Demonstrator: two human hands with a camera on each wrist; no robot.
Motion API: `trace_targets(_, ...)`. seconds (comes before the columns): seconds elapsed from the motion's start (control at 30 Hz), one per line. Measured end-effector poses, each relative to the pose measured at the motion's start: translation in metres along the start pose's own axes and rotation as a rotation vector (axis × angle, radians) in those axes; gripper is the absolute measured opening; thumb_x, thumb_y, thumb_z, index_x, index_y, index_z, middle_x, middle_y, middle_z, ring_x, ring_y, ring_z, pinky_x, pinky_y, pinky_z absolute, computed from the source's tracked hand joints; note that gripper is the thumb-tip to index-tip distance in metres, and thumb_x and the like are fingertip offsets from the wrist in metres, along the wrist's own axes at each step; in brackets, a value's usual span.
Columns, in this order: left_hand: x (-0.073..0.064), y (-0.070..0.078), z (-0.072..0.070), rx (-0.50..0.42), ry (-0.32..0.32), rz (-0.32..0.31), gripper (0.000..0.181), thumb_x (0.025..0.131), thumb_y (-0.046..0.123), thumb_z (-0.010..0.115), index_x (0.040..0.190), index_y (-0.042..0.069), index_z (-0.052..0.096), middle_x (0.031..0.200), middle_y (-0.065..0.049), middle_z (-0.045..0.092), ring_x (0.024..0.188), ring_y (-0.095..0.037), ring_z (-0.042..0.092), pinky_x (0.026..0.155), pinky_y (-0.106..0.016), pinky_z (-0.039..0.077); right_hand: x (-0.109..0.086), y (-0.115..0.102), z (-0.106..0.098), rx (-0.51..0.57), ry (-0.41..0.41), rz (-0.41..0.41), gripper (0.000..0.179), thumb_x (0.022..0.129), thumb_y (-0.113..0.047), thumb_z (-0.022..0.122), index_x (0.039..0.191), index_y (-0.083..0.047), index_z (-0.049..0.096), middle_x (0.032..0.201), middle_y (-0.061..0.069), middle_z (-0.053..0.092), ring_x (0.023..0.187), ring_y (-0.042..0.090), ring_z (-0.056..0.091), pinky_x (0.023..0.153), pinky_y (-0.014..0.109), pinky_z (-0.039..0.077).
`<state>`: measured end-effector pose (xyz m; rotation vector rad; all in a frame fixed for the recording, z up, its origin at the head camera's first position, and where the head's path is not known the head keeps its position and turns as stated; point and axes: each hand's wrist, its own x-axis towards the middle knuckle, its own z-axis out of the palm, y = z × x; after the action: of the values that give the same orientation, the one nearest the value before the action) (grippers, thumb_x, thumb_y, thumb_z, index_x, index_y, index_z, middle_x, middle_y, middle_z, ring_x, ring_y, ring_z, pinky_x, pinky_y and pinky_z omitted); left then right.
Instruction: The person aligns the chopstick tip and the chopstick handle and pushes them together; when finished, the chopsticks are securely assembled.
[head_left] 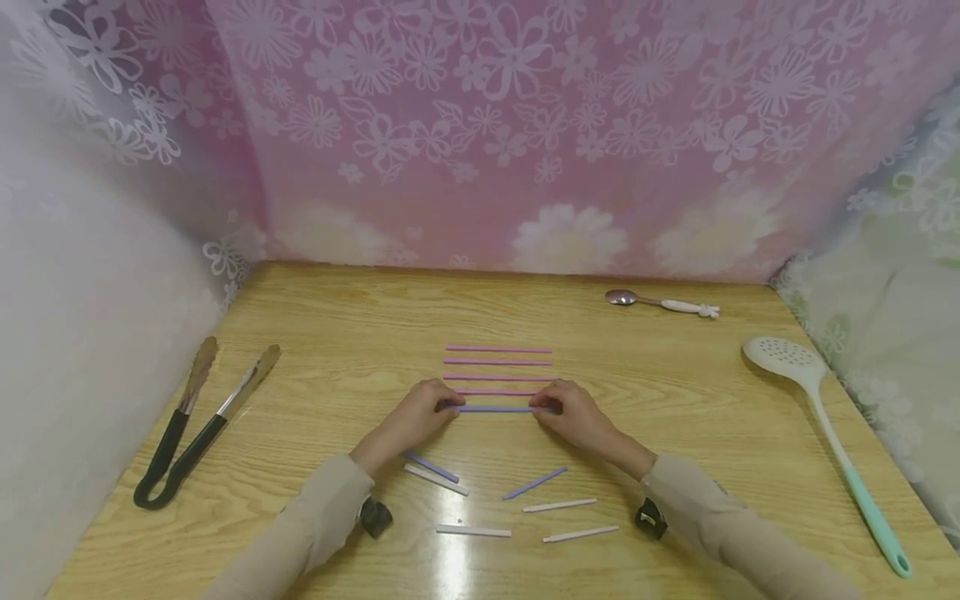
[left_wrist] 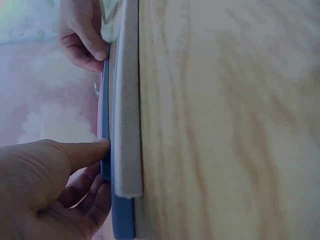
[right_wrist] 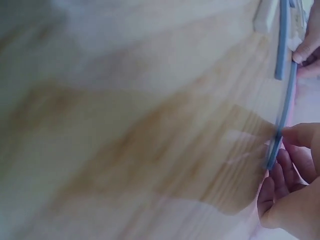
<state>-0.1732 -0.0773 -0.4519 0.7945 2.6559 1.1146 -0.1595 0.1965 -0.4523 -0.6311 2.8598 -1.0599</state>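
A slim blue stick [head_left: 495, 409] lies crosswise in front of me, a hand at either end. My left hand [head_left: 422, 412] pinches its left end between thumb and fingers. The right end is pinched by my right hand [head_left: 576, 414]; the right wrist view shows the thumb on the stick [right_wrist: 288, 102] and fingers curled behind it. Just beyond, several pink sticks [head_left: 498, 362] lie in parallel rows, the nearest partly covered by my fingers. In the left wrist view, a white stick [left_wrist: 128, 100] and another blue stick [left_wrist: 123, 220] lie close to my left hand.
Nearer me, several white sticks [head_left: 474, 531] and two blue sticks, one slanted [head_left: 535, 483], lie scattered between my forearms. Black-handled tongs [head_left: 178, 458] lie at left. At right are a slotted skimmer [head_left: 787, 358] with a mint handle and, farther back, a spoon [head_left: 660, 302]. Floral cloth [head_left: 510, 150] encloses the table.
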Motion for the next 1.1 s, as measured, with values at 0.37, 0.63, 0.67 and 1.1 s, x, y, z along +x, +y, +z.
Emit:
trace_targets(0.37, -0.017, -0.002, -0.006, -0.045, 0.097, 0.023, 0.018, 0.089, 0.009, 0.066, 0.105, 0.003, 0.07, 0.093, -0.003, 0.066, 0.085, -0.015, 0.057, 0.078, -0.029, 0.05, -0.011, -0.004, -0.011, 0.102, 0.016, 0.032, 0.011, 0.088, -0.011, 0.069, 0.097, -0.006, 0.07, 0.09, -0.001, 0.062, 0.085, 0.015, 0.055, 0.073, 0.026, 0.049)
trace_targets(0.63, -0.047, -0.013, -0.021, -0.125, -0.054, -0.003, 0.019, 0.093, 0.014, 0.061, 0.107, 0.005, 0.07, 0.1, 0.0, 0.067, 0.094, -0.016, 0.062, 0.086, -0.031, 0.051, -0.031, -0.005, -0.013, 0.108, -0.135, -0.059, 0.019, 0.086, -0.018, 0.071, 0.102, -0.009, 0.069, 0.099, -0.001, 0.065, 0.092, 0.015, 0.057, 0.082, 0.03, 0.049)
trace_targets(0.67, -0.051, -0.015, -0.022, -0.136, -0.081, -0.004, 0.018, 0.093, 0.015, 0.061, 0.107, 0.006, 0.07, 0.102, 0.0, 0.067, 0.096, -0.016, 0.062, 0.088, -0.032, 0.051, -0.034, -0.005, -0.013, 0.114, -0.16, -0.06, 0.021, 0.087, -0.022, 0.071, 0.104, -0.01, 0.068, 0.1, -0.002, 0.065, 0.095, 0.015, 0.057, 0.085, 0.031, 0.049)
trace_targets(1.1, -0.062, -0.019, -0.024, -0.159, -0.18, 0.057, 0.011, 0.088, 0.012, 0.066, 0.096, 0.008, 0.074, 0.093, 0.003, 0.068, 0.091, -0.01, 0.061, 0.083, -0.025, 0.051, -0.055, -0.013, -0.006, 0.139, -0.323, -0.152, 0.023, 0.086, -0.026, 0.071, 0.103, -0.011, 0.069, 0.098, -0.005, 0.063, 0.092, 0.011, 0.052, 0.078, 0.025, 0.046)
